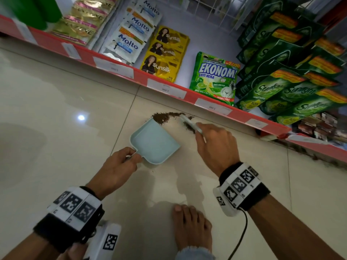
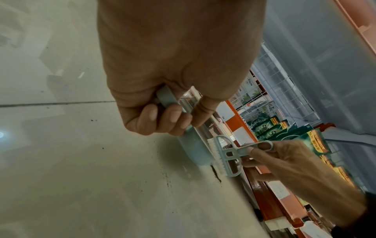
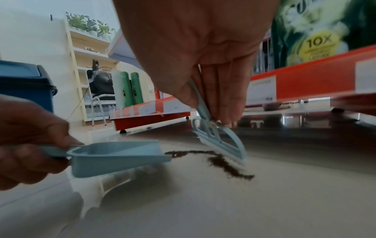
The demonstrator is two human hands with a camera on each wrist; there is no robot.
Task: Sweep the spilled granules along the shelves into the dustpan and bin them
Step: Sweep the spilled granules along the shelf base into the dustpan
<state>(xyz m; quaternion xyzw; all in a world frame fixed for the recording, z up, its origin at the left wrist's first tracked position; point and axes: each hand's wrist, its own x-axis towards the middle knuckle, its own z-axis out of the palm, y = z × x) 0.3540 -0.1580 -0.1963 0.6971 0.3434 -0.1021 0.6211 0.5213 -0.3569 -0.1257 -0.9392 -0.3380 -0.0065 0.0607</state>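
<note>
Your left hand [image 1: 116,167] has its grip closed around the handle of the light blue dustpan [image 1: 155,142], fingers curled under it; the pan is tilted, with its open lip down on the tiled floor [image 1: 56,113]. Just at that lip lie the brown granules [image 3: 223,162], a dark curved line that runs close below the red edge of the shelf [image 1: 212,99]. Your right hand [image 1: 216,145] pinches the handle of the small blue brush [image 3: 219,143], whose bristles touch the floor beside the granules.
</note>
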